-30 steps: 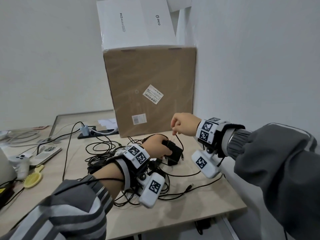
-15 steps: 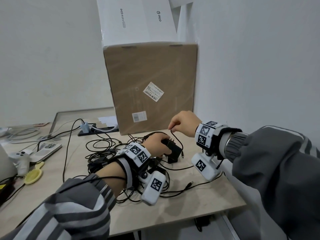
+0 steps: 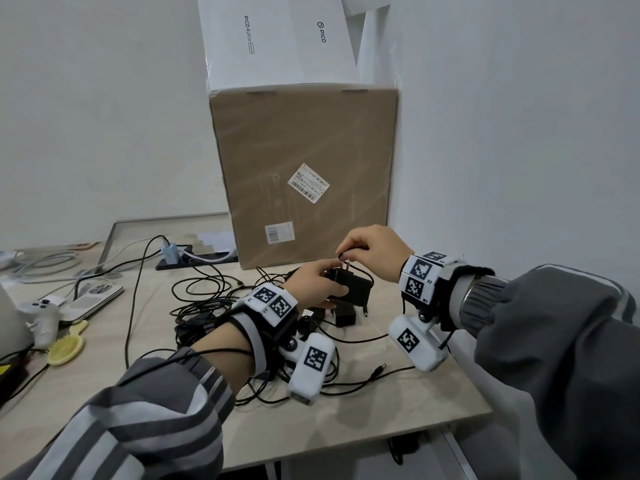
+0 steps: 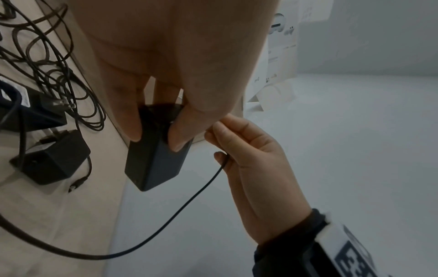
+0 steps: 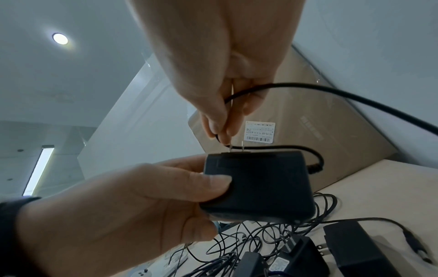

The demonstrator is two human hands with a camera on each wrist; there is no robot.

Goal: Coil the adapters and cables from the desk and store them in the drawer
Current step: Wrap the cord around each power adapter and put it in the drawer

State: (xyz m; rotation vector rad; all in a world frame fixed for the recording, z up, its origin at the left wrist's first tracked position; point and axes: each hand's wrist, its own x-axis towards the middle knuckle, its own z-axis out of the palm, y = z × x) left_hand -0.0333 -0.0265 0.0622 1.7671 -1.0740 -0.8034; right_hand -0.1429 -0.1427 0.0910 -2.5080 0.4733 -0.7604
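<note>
So the left hand has its thumb and fingers curled round a black power adapter, lifted just above the desk, prongs pointing up. The right hand sits at about 1 o'clock from it, fingertips pinching the adapter's thin black cable right at the prongs, other fingers tucked in. Looks like a wrap is getting started around the brick.

The rest of the pile of adapters and cords is at 8 o'clock of the held one, all tangled, in front of the cardboard box. No drawer in view anywhere.

What could go sideways imo: the trailing cable runs back down onto the desk, so if it's snagged in that tangle, pulling wraps tight will drag the whole mess along. Looping around bare prongs could also slip off.
</note>
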